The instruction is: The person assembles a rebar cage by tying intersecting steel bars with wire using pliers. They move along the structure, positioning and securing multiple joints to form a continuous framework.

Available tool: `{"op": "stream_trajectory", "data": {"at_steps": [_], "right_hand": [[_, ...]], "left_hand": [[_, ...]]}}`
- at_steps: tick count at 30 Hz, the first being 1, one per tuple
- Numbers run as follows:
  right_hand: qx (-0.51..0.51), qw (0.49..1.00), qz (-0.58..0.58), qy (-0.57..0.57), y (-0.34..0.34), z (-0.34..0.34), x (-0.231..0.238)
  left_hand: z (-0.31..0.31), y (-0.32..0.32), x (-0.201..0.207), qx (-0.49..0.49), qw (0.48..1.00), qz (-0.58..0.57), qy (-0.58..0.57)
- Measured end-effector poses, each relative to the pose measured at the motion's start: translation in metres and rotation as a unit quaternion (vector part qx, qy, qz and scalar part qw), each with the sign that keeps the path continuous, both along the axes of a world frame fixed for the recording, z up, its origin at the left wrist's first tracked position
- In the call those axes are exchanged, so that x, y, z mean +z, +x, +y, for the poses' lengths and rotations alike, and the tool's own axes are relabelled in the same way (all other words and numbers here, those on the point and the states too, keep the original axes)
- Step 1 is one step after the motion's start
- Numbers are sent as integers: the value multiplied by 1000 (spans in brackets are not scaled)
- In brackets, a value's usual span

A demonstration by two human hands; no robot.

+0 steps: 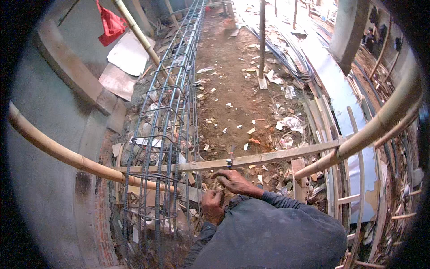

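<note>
In front of my body, both hands are close together just below a wooden crossbar [264, 158]. My left hand [212, 206] is closed, its fingers curled in; what it holds, if anything, is hidden. My right hand [238, 183] reaches leftward above it with bent fingers pressed together, and I cannot make out anything in them. A small black-and-white object [229, 162] is at the crossbar, just beyond the right hand. To the left of my hands runs a long cage of steel reinforcing bars [156, 154] with square stirrups, crossing the bar and a bamboo pole [85, 163].
A thick bamboo pole [371, 127] slants at the right, by wooden strips and a pale sheet [358, 175]. Bundled bars [291, 62] lie farther off. Debris litters the dirt floor [228, 103]. A grey wall [53, 148] and a red cloth [111, 26] are at left.
</note>
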State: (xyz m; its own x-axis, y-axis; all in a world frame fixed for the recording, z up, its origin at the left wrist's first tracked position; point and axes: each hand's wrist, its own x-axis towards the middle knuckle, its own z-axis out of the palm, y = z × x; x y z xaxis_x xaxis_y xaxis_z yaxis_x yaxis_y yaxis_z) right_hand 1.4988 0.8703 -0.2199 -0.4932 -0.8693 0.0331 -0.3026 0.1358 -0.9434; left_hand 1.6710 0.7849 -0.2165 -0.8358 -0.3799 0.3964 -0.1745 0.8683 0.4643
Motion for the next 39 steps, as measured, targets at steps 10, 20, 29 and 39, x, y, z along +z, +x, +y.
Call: {"op": "stream_trajectory", "data": {"at_steps": [10,20,29,39], "right_hand": [[-42,988,-120,84,65,60,-23],[-76,960,-267,33,103,98,-45],[-210,940,-265,-49,124,155,-17],[-464,858,-199,-95,130,225,-15]], "left_hand": [[32,41,-6,-192,979,64,33],[53,59,-6,-309,950,37,27],[83,36,-5,-428,901,38,51],[95,-8,-12,-223,909,63,347]]}}
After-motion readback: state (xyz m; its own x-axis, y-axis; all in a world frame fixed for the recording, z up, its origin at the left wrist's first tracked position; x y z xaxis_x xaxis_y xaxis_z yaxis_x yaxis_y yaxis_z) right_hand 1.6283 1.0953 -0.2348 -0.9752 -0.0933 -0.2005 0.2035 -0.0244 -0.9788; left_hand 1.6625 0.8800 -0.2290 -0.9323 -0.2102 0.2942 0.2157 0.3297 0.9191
